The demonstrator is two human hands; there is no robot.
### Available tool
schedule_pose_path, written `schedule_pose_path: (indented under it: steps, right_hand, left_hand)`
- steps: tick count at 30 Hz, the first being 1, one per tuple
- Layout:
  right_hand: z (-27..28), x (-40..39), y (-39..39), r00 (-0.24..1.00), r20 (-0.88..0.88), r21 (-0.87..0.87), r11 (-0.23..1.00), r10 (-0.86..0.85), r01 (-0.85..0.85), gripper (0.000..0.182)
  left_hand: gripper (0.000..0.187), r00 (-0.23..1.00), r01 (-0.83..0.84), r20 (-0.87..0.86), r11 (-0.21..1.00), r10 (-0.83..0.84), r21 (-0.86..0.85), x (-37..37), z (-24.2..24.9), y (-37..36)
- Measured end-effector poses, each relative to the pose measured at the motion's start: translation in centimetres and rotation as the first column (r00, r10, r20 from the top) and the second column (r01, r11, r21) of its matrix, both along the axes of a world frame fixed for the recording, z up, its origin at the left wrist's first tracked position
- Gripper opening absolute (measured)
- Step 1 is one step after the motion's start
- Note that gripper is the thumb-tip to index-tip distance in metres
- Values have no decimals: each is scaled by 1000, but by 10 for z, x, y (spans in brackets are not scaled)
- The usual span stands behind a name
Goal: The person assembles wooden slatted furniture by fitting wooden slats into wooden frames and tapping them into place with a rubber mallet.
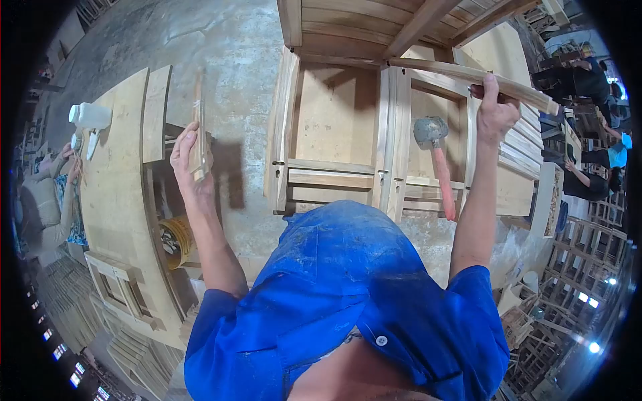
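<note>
My left hand [192, 162] is closed around a short wooden slat [198, 137], held upright over the floor to the left of the wooden frame. On the other side, my right hand [496, 115] grips a longer wooden bar [528, 93], whose far end reaches left to the joint of the frame's uprights. Between my arms lies the wooden furniture frame [386, 144], with panels and cross rails. A rubber mallet [441, 170] with a dark head and a red handle rests across its right section, close to my right forearm.
A workbench [117, 180] on the left bears a white bottle [92, 115] and a small frame [120, 291]. A yellow bucket [175, 242] stands beside it. One person [47, 194] works at far left, others [592, 160] at right. Stacked frames [588, 247] fill the right side.
</note>
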State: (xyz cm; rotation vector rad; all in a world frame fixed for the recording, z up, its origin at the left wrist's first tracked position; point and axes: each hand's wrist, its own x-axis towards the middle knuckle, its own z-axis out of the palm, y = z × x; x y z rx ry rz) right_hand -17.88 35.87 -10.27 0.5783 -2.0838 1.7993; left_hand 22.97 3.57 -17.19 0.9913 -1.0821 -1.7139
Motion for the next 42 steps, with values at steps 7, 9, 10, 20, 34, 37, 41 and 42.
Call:
schedule_pose_path:
  steps: [7,9,10,20,34,37,41,42]
  right_hand:
    - [59,-43,-70,988,-151,625,776,8,89,47]
    - [87,-21,-107,989,-125,577,805,-79,137,38]
    - [92,-14,-118,982,-98,519,833,-163,190,31]
    - [33,-68,-128,932,-359,523,815,-53,248,40]
    - [-120,94,38,780,625,489,779,1,-393,39]
    - [-138,94,73,811,584,484,797,15,-363,36]
    - [-152,97,91,750,661,353,882,0,-311,38]
    - [-158,98,95,736,677,305,906,9,-292,38]
  left_hand:
    - [40,972,141,-196,990,-132,32,-23,-3,-23]
    - [39,947,173,-283,983,-152,52,-36,6,-29]
    - [40,942,169,-297,986,-157,13,-45,16,-27]
    - [25,711,598,542,21,448,-802,-103,101,-82]
    - [26,980,-124,-32,474,198,-872,-185,111,-83]
    - [26,953,-93,76,524,293,-847,-190,105,-87]
    - [54,936,103,260,519,239,-849,-194,120,-87]
    - [54,935,107,264,519,238,-848,-205,126,-85]
